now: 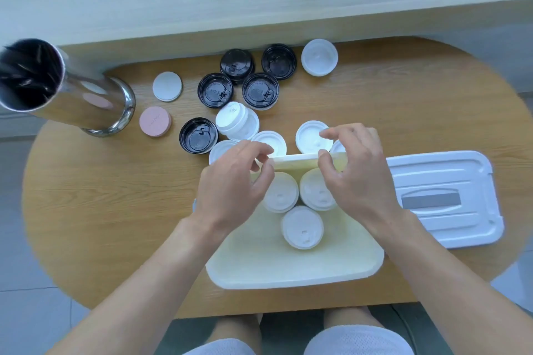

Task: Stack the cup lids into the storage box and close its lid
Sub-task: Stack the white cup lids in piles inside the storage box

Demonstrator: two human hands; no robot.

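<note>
An open storage box (pixel 294 271) is being kept at the near edge of the wooden table (pixel 115 210), with three stacks of white lids (pixel 302 226) sitting inside it. Its far rim is being pinched by the left hand (pixel 233 181) and the right hand (pixel 357 173). The box lid (pixel 444 199) is lying just beside the box. Farther back, more white lids and black lids (pixel 215 90) are being left loose.

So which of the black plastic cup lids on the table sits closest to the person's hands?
The black plastic cup lid lying alone nearest the left hand, beside the pink round coaster. The other four black lids cluster farther back.
</note>
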